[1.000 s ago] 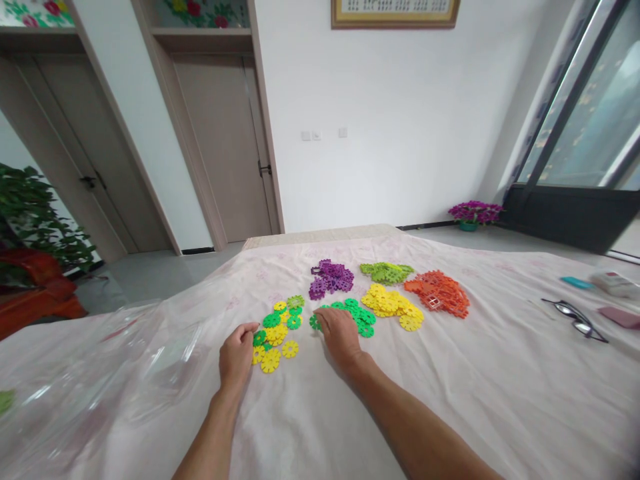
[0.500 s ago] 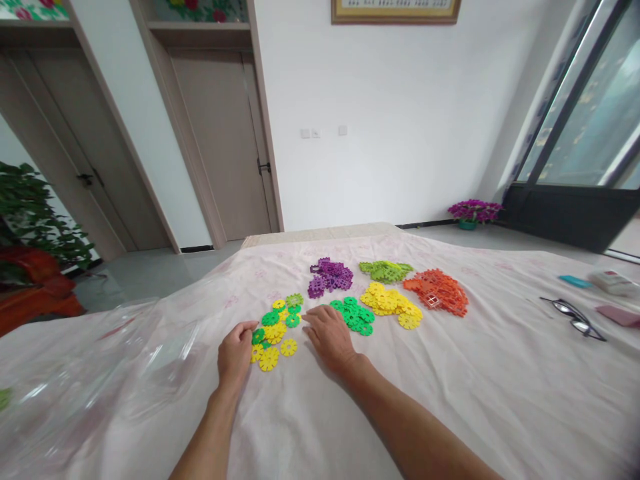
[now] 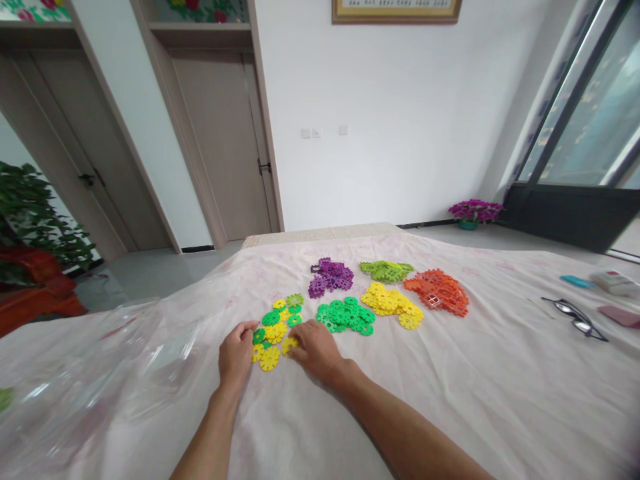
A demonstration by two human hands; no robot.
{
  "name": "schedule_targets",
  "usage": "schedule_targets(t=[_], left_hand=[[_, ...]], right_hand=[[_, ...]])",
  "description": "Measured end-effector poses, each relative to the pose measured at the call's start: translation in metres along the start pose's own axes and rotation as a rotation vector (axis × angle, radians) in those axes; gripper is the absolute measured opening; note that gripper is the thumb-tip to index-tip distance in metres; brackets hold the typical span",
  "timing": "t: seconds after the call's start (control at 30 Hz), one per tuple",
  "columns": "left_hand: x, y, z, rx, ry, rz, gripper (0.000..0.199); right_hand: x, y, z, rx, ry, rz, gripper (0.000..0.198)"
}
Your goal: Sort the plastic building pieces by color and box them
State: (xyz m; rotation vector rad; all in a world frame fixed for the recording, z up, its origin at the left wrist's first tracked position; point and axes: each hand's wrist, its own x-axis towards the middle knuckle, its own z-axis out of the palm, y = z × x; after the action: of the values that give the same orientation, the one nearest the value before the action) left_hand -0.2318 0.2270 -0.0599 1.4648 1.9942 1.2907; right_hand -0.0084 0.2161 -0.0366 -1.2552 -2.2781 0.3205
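Observation:
My left hand rests at the left edge of a mixed pile of green and yellow snowflake discs. Its thumb and fingers are pinched together beside a green disc; anything between them is too small to make out. My right hand is bent over a yellow snowflake disc on the right side of that pile, fingers closed on its edge and partly hiding it. Just beyond the right hand lies a heap of green discs.
Sorted heaps of purple, light green, yellow and orange pieces lie farther back on the pale cloth. Clear plastic packaging spreads at left. Eyeglasses lie at right.
My right hand has moved left and nearer, from the green heap's edge to the yellow disc. More of the green heap shows now. My left hand has stayed put.

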Motion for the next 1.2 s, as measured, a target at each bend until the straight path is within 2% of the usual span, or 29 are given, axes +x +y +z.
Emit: schedule_targets(t=[0.07,0.17,0.23,0.4,0.6,0.7,0.8,0.87,0.97,1.1,1.2], left_hand=[[0.0,0.001,0.0,0.009,-0.001,-0.003,0.029],[-0.001,0.002,-0.001,0.013,0.0,-0.007,0.029],[-0.001,0.002,-0.001,0.008,-0.003,-0.007,0.03],[-0.001,0.003,-0.001,0.004,-0.021,-0.023,0.03],[-0.003,0.007,-0.002,-0.01,-0.016,-0.036,0.029],[-0.003,0.006,-0.001,-0.02,-0.021,-0.041,0.029],[-0.001,0.003,0.0,-0.019,-0.024,-0.034,0.029],[0.0,0.001,0.001,-0.022,-0.022,-0.029,0.029],[0.0,0.0,0.001,-0.041,-0.011,-0.026,0.03],[0.0,0.0,-0.001,-0.053,0.002,-0.018,0.031],[0.0,-0.001,-0.001,-0.059,0.012,-0.019,0.031]], right_hand=[[-0.001,0.003,-0.001,0.048,0.016,0.008,0.012],[-0.001,0.013,-0.007,0.088,0.114,0.012,0.014],[0.002,0.026,-0.014,0.08,0.227,0.042,0.017],[0.006,0.079,-0.043,0.052,0.581,0.217,0.023],[-0.009,0.139,-0.075,-0.063,0.818,0.499,0.031],[-0.017,0.155,-0.086,-0.131,0.944,0.584,0.034],[-0.017,0.155,-0.09,-0.19,1.021,0.545,0.034],[-0.012,0.145,-0.086,-0.161,0.996,0.454,0.032],[-0.004,0.113,-0.069,-0.033,0.836,0.267,0.029],[0.0,0.054,-0.034,0.122,0.452,0.042,0.026],[-0.005,0.013,-0.012,0.093,0.193,-0.022,0.022]])
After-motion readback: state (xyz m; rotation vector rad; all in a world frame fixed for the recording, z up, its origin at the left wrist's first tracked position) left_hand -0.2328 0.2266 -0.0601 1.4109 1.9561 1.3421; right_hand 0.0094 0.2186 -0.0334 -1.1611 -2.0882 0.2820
